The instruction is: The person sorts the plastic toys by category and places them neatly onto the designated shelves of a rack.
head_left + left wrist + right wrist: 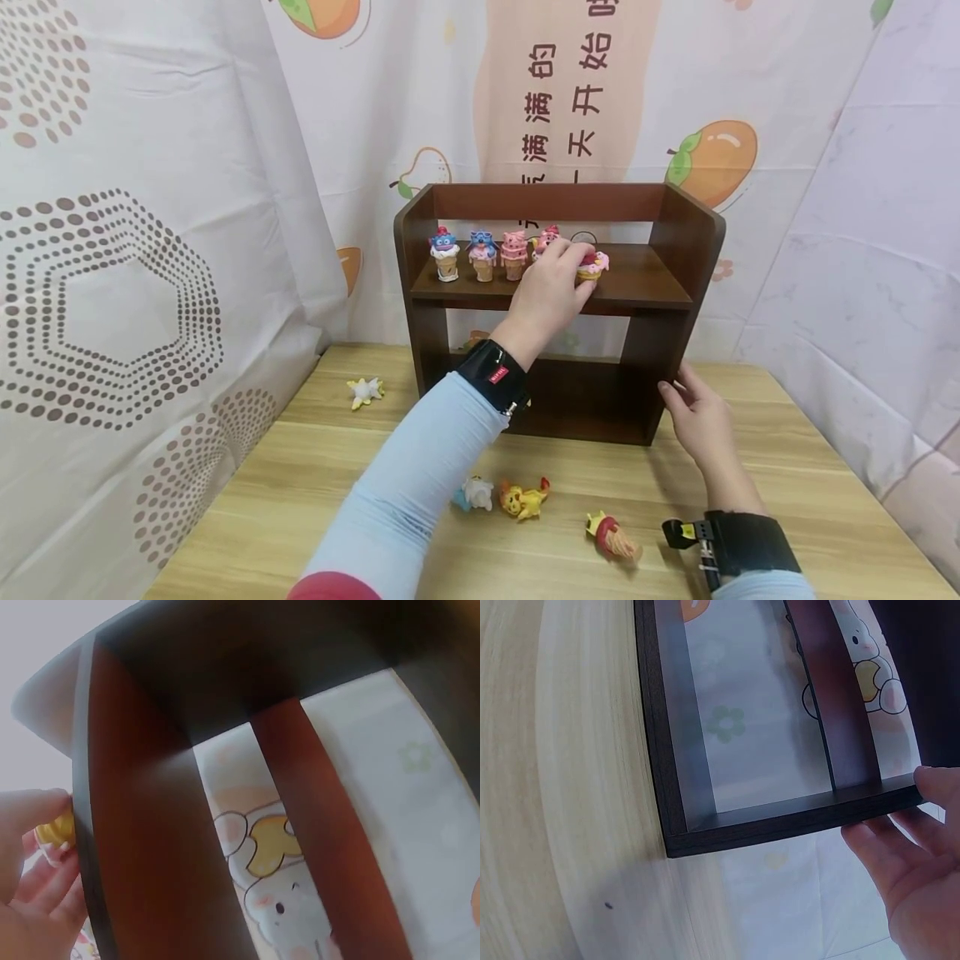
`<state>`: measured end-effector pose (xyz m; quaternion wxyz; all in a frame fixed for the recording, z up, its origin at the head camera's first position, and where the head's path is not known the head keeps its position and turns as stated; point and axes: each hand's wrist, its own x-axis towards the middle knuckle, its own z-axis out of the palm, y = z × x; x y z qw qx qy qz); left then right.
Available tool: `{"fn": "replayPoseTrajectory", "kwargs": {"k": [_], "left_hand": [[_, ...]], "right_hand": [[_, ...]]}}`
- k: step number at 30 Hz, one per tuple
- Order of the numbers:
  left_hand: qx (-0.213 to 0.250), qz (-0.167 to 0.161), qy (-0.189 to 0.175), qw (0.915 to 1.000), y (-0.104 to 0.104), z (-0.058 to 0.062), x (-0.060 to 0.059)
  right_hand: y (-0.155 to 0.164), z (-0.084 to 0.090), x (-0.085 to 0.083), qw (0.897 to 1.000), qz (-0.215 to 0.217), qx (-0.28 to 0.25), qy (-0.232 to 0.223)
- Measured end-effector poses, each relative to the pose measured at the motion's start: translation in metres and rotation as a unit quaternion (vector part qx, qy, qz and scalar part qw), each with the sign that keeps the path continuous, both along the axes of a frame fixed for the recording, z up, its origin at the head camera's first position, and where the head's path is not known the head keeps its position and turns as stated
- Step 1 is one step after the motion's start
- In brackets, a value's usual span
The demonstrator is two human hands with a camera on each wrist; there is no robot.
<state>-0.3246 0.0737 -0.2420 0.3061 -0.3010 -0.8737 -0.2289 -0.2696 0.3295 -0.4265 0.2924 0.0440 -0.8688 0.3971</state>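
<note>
My left hand (549, 287) pinches a small toy (593, 265) with a pink top and yellow base, at the upper board of a dark brown shelf (645, 287). In the left wrist view the toy's yellow base (56, 831) shows between thumb and fingers. Left of it stand a blue ice-cream-cone figure (446, 254), a second blue one (482, 255), a pink one (513, 255) and another pink figure (548, 240), partly behind the hand. My right hand (703, 421) grips the shelf's right side panel (795, 823), thumb inside and fingers outside.
On the wooden table (795, 467) lie a white-and-yellow toy (365, 392) at left, a white-and-blue toy (477, 493), a yellow toy with red (523, 500), and a red-and-yellow cone figure (615, 537) in front. A printed curtain (810, 250) hangs behind the shelf.
</note>
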Motion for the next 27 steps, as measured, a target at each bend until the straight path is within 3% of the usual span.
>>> {"fn": "replayPoseTrajectory", "kwargs": {"k": [3,10,21,27], "left_hand": [[-0.053,0.026,0.039,0.9975,-0.002,0.003,0.0],[-0.14,0.078,0.11,0.981,-0.003,0.007,-0.003],[-0.2,0.135,0.168,0.9558,0.002,0.012,-0.011],[-0.215,0.163,0.171,0.9475,0.006,0.012,-0.017]], "right_hand": [[0.0,0.0,0.0,1.0,0.002,-0.001,0.002],[0.0,-0.001,0.001,1.0,0.003,-0.004,0.001],[-0.002,0.0,0.0,1.0,0.004,-0.01,-0.001],[-0.001,0.0,0.0,1.0,-0.006,-0.007,-0.001]]}}
